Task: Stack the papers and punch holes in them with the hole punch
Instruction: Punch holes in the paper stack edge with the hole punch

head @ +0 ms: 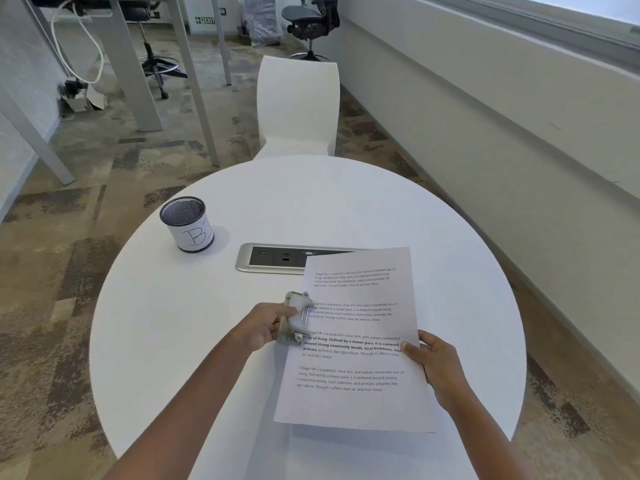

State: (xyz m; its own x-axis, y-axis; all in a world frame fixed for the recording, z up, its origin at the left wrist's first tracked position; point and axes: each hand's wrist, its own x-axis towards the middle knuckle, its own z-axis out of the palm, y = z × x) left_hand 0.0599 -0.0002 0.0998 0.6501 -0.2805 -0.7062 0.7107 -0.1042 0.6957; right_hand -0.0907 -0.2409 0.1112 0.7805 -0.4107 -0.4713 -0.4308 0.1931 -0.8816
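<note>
A stack of printed papers point(356, 341) is held slightly above the round white table point(173, 323), its left edge pushed into the slot of a metal hole punch point(294, 318). My left hand point(265, 325) grips the punch from the left, fingers resting over its top. My right hand point(436, 365) pinches the right edge of the papers, thumb on top. How many sheets are in the stack cannot be told.
A black mesh pen cup point(187, 224) with a white label stands at the table's left. A silver power and USB outlet panel point(266, 259) is set into the tabletop, partly under the papers. A white chair point(298, 105) faces the far edge.
</note>
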